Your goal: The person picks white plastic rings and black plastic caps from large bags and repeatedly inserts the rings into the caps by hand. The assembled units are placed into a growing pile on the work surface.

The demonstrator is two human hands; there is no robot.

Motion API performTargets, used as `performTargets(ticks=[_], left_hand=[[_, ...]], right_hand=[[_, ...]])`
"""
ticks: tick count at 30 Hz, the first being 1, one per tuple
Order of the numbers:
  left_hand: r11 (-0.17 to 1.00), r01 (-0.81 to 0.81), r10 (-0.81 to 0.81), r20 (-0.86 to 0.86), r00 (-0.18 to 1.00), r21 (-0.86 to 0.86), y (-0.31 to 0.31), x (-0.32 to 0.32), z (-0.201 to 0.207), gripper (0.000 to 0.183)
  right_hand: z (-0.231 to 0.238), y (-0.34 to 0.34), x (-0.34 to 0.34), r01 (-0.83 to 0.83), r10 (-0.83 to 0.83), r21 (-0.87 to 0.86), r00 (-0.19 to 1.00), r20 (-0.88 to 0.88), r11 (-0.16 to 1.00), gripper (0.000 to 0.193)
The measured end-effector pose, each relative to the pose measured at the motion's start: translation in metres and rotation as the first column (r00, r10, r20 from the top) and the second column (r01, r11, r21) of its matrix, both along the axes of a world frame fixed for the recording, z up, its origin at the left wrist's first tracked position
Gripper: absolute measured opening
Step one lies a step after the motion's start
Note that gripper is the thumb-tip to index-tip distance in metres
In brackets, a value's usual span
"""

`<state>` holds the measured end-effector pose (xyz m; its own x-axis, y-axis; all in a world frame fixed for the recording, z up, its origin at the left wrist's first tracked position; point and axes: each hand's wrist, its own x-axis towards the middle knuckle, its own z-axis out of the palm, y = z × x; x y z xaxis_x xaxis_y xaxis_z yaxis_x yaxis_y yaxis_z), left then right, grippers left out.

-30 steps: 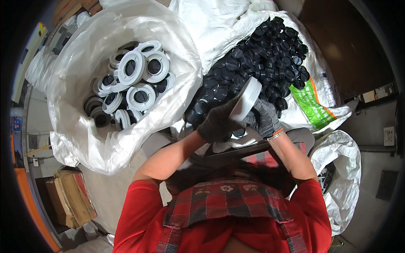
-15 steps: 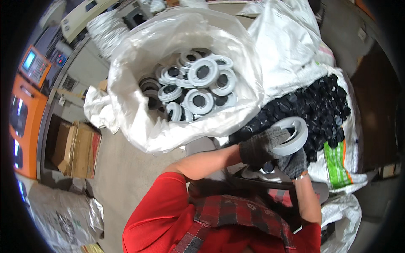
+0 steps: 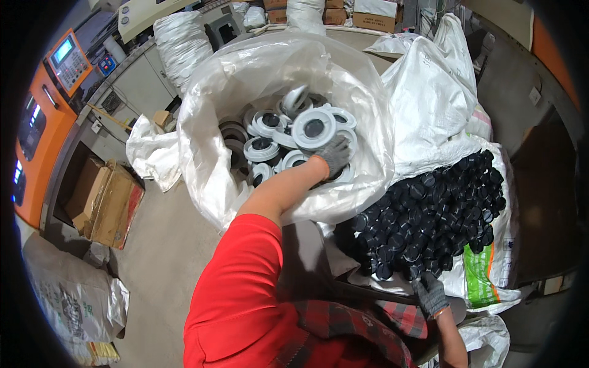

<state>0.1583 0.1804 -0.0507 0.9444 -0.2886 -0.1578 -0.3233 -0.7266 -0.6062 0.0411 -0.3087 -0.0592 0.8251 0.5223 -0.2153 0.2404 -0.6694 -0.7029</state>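
My left hand (image 3: pixel 334 156), in a dark grey knit glove, is inside the large plastic-lined bag (image 3: pixel 205 138). Its fingers are bent over the edge of a grey plastic ring among the heap; their tips are partly hidden. Beside it lies a grey ring (image 3: pixel 299 130) with a black centre. A tilted grey ring (image 3: pixel 294 97) stands farther back in the heap. My right hand (image 3: pixel 431 295), gloved alike, is at the near edge of a pile of round black caps (image 3: pixel 423 211). Its fingers are pinched together on a black cap at the pile's edge.
A white woven sack (image 3: pixel 429 98) stands behind the caps, which lie on another sack with a green patch (image 3: pixel 477 279). Cardboard boxes (image 3: pixel 107 205) sit on the floor at left, near an orange machine (image 3: pixel 40 159). A silvery bag (image 3: pixel 73 300) lies at near left.
My hands have parted. The left has moved from the grey ring held over the caps into the bag; the right has come down to the near edge of the cap pile. The view has shifted.
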Motion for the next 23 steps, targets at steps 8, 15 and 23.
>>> performTargets(ticks=[8, 15, 23], left_hand=[[0.771, -0.615, 0.625, 0.011, 0.781, -0.164, 0.117, -0.021, 0.043, 0.068], [0.895, -0.442, 0.444, -0.026, 0.895, 0.061, 0.135, -0.058, 0.085, 0.030], [0.809, -0.054, -0.133, -0.271, 0.953, -0.585, -0.102, -0.200, 0.116, 0.021]], right_hand=[[0.026, -0.054, -0.022, 0.242, -0.244, -0.307, 0.969, 0.033, 0.920, 0.040], [0.007, -0.089, -0.006, 0.075, 0.050, -0.295, 0.917, 0.396, 0.953, 0.037], [-0.002, -0.143, -0.017, -0.412, 0.691, -0.659, 0.685, 0.230, 0.629, 0.031]])
